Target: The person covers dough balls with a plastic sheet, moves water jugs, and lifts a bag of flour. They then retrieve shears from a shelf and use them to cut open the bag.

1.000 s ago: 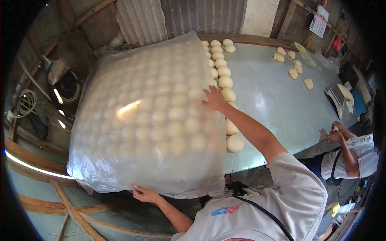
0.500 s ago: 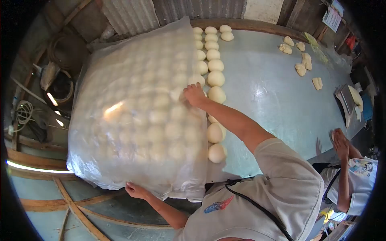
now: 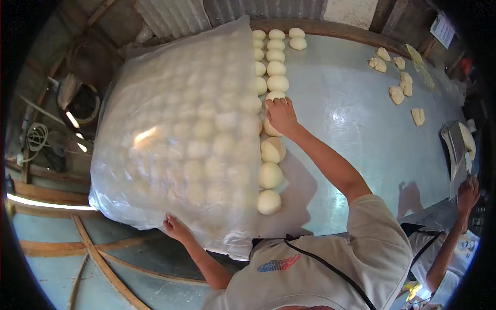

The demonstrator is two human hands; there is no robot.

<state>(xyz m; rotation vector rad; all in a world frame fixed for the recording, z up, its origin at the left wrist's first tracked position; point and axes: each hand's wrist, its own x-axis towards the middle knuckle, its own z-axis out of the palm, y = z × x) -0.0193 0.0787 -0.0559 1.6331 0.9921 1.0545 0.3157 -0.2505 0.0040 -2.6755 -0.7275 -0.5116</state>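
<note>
A clear plastic sheet point(image 3: 175, 113) lies over many round dough balls on the metal table point(image 3: 330, 139). Beyond its right edge, a column of bare dough balls point(image 3: 269, 175) stands uncovered. My right hand point(image 3: 281, 114) is over this column, with its fingers bent down at a dough ball; what lies under the fingertips is hidden. Near the front edge of the sheet, my left hand point(image 3: 174, 226) is closed at the plastic, pinching its border.
Several irregular dough pieces point(image 3: 397, 94) lie at the back right. A scale point(image 3: 455, 144) stands at the right end, with a co-worker's hand point(image 3: 468, 194) beside it. Cables and a round container point(image 3: 82, 108) are at the left.
My right hand has moved right, off the plastic and onto the bare dough column. My left hand remains at the front border. The co-worker's hand has moved toward the scale.
</note>
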